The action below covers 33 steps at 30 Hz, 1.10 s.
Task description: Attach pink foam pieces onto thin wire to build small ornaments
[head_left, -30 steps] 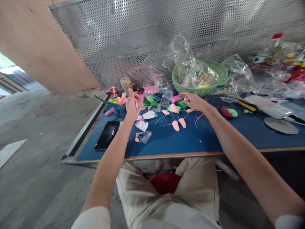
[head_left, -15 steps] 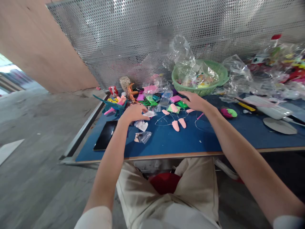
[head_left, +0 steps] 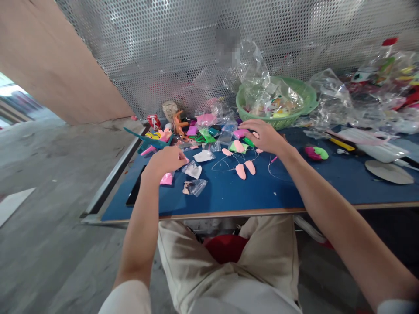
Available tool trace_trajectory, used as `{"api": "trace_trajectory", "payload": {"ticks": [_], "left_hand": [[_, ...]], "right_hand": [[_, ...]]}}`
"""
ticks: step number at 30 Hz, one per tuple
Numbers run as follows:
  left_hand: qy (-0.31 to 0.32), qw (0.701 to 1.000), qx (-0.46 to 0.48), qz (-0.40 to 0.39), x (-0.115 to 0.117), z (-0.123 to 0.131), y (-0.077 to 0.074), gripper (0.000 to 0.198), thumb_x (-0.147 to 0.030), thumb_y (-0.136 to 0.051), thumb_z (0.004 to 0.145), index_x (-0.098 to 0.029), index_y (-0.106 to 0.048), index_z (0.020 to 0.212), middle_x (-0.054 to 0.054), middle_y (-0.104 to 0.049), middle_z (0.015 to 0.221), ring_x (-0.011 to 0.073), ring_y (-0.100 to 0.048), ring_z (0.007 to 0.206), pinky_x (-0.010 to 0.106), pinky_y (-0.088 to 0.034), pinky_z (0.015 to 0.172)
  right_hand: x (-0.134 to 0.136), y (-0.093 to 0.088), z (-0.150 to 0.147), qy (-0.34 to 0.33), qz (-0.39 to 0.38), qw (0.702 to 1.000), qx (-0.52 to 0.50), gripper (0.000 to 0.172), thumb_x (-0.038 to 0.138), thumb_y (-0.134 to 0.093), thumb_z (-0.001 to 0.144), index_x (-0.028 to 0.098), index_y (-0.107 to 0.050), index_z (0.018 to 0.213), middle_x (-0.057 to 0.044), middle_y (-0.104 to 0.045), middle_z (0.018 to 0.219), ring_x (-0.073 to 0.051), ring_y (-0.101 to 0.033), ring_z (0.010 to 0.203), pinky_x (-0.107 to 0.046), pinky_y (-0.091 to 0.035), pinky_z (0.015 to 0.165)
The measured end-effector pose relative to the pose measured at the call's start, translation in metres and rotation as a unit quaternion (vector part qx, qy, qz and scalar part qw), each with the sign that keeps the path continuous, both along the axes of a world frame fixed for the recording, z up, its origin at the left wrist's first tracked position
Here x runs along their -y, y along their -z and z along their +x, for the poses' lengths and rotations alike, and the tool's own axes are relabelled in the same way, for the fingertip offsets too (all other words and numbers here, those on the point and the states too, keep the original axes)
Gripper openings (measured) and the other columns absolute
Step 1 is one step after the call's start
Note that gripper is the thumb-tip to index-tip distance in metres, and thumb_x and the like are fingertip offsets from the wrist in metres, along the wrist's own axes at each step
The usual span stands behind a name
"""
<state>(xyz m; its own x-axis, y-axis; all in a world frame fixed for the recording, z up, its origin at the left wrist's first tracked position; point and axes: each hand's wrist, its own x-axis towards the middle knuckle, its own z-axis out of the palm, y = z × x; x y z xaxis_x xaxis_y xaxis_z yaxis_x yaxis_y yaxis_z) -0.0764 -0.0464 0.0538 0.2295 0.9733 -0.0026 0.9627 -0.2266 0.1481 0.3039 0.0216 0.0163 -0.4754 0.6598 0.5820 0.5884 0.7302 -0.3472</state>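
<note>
My left hand (head_left: 166,159) is at the left of the blue table, its fingers curled together. A bit of pink shows at its fingertips, too small to name. Partly beneath it lies a pink packet (head_left: 167,178); to its right are a white piece (head_left: 203,155), a clear bag with white content (head_left: 192,170) and another small clear bag (head_left: 195,187). My right hand (head_left: 266,136) hovers over the packets before the basket, fingers apart, close to a purple packet (head_left: 240,133). Between the hands, flat pink pieces (head_left: 240,171) lie among thin wires (head_left: 224,164).
A green basket (head_left: 310,104) with plastic bags stands behind my right hand. At left are a teal figure (head_left: 153,141), a dark flat slab (head_left: 134,192) and an orange figure (head_left: 179,124). A yellow cutter (head_left: 342,144) and a magenta-green lump (head_left: 316,153) lie right. Perforated metal (head_left: 183,56) rises behind.
My left hand has moved left and toward me, away from the white piece, uncovering the pink packet. My right hand has shifted only slightly, its fingers a little more bent.
</note>
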Motion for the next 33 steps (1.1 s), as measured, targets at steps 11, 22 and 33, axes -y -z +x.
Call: {"api": "trace_trajectory", "payload": {"ticks": [11, 22, 33], "left_hand": [[-0.066, 0.998, -0.023, -0.002, 0.032, 0.022, 0.015, 0.030, -0.049, -0.080, 0.079, -0.029, -0.077, 0.101, 0.005, -0.080, 0.111, 0.0308, -0.074, 0.100, 0.034, -0.051, 0.079], [-0.084, 0.995, 0.007, 0.048, 0.045, 0.020, 0.022, 0.025, -0.051, -0.074, 0.087, -0.029, -0.077, 0.097, 0.005, -0.080, 0.099, 0.0294, -0.072, 0.092, 0.033, -0.047, 0.072], [0.064, 0.923, 0.297, 0.236, 0.008, 0.067, -0.036, 0.020, -0.041, -0.076, 0.088, -0.021, -0.074, 0.088, 0.004, -0.077, 0.101, 0.0223, -0.068, 0.098, 0.036, -0.049, 0.095]], "right_hand": [[0.028, -0.013, -0.045, -0.113, 0.049, 0.991, 0.046, 0.035, 0.032, -0.045, 0.106, 0.028, -0.075, 0.124, -0.008, -0.073, 0.131, -0.029, -0.064, 0.124, -0.051, -0.050, 0.109], [0.029, -0.020, -0.075, -0.175, 0.076, 0.979, 0.068, 0.032, 0.029, -0.049, 0.105, 0.027, -0.076, 0.122, -0.009, -0.071, 0.135, -0.029, -0.064, 0.124, -0.050, -0.049, 0.107], [0.039, -0.015, -0.082, -0.086, -0.156, 0.959, -0.219, 0.034, 0.055, -0.065, 0.094, 0.023, -0.076, 0.100, -0.006, -0.080, 0.093, -0.022, -0.074, 0.082, -0.037, -0.059, 0.076]]}}
